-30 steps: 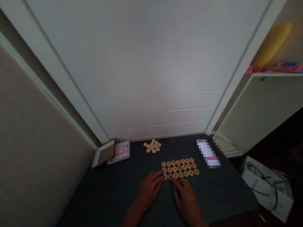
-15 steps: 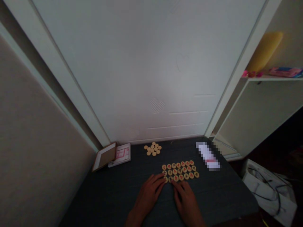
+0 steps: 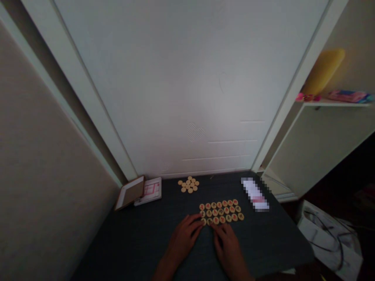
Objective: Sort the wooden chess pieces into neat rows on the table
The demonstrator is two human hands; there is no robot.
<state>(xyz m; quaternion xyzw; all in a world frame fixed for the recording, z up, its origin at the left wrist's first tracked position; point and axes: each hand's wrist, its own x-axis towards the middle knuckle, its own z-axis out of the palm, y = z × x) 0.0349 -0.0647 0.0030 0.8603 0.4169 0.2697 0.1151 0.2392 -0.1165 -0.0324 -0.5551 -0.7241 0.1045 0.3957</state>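
— Counted?
— Two hands: left hand (image 3: 183, 240) and right hand (image 3: 228, 244), fingers loosely spread, tips touching the near row, pinching nothing. Xiangqi pieces (image 3: 221, 212) in three rows, about seven each, at 12 o'clock. Loose pile (image 3: 188, 184) of roughly ten at 11.
— Room?
— Bare dark table (image 3: 137, 242) toward 7 and 4; wall edge beyond 12.

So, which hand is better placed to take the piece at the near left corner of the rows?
Left, probably. The left hand has its fingertips at that corner of the round wooden game pieces with red marks; the right hand lies further right.
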